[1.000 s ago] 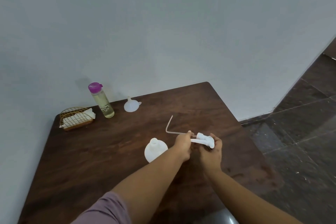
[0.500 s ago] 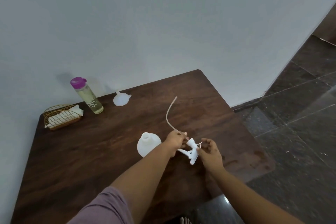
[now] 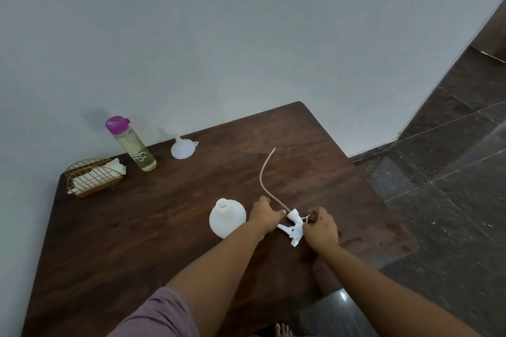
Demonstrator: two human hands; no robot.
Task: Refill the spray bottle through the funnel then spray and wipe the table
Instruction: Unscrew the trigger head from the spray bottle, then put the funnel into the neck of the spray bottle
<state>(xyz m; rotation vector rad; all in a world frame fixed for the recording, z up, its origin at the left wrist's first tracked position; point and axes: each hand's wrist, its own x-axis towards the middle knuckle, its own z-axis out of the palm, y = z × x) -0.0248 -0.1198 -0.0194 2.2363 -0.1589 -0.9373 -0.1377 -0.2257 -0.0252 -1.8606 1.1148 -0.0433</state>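
Observation:
The white spray bottle stands on the dark wooden table with its neck open and no head on it. Just to its right is the white spray head, low over the table, its thin dip tube curving away toward the wall. My left hand pinches the head at its collar, where the tube starts. My right hand is curled around the trigger side. A white funnel lies near the far edge. Beside the funnel stands a clear refill bottle with a purple cap and yellowish liquid.
A gold wire basket holding a white cloth sits at the far left corner. A grey wall runs along the table's far edge. Dark tiled floor lies beyond the right edge, and toes show under the near edge.
The spray head has turned from lying level between my hands to nozzle down, closer to the table. The dip tube has swung to point away toward the wall.

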